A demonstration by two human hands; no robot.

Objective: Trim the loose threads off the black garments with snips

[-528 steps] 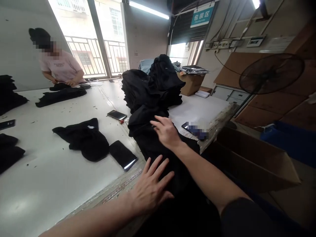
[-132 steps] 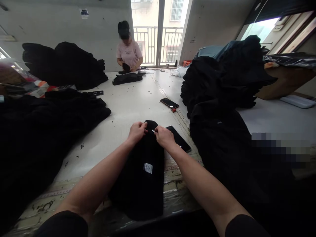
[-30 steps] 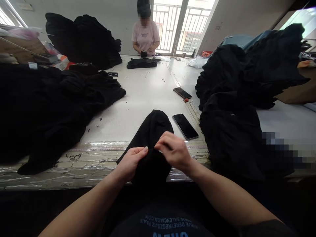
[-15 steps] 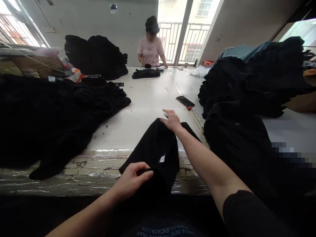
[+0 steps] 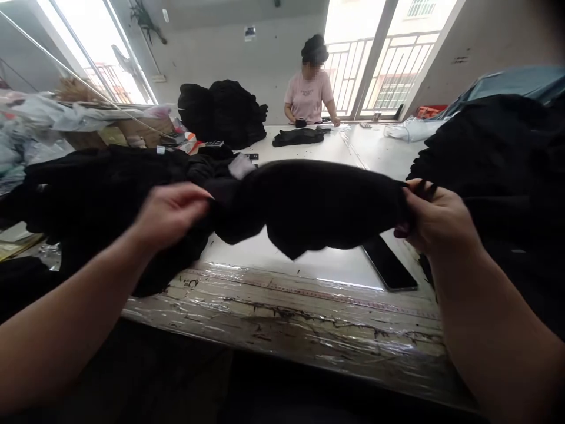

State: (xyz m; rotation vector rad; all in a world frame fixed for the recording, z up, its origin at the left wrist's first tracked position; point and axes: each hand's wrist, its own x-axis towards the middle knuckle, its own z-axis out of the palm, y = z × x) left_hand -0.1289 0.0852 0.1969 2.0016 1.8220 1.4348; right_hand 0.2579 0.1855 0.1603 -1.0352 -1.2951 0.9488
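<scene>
A black garment (image 5: 318, 203) is stretched sideways in the air above the table, its lower edge hanging in uneven points. My left hand (image 5: 172, 215), slightly blurred, pinches its left end. At the other end, my right hand (image 5: 435, 218) grips the cloth between thumb and fingers. Dark pointed tips (image 5: 428, 188) stick out by the right fingers; I cannot tell what they belong to. A pale label (image 5: 241, 166) shows at the garment's upper left edge. Below the right hand, a black phone (image 5: 391, 265) lies on the table, its far end partly covered by the cloth.
A heap of black garments (image 5: 101, 188) lies at left, another pile (image 5: 494, 153) at right. Farther back stand a black stack (image 5: 225, 115) and a folded black piece (image 5: 298, 136). Across the white table (image 5: 282, 268), a person (image 5: 310, 94) works. Clear film covers the front edge (image 5: 282, 324).
The black garment has been lifted off the table and spread between both hands. My hands have moved apart, the left one up and leftward. The phone appears closer; the view has shifted left.
</scene>
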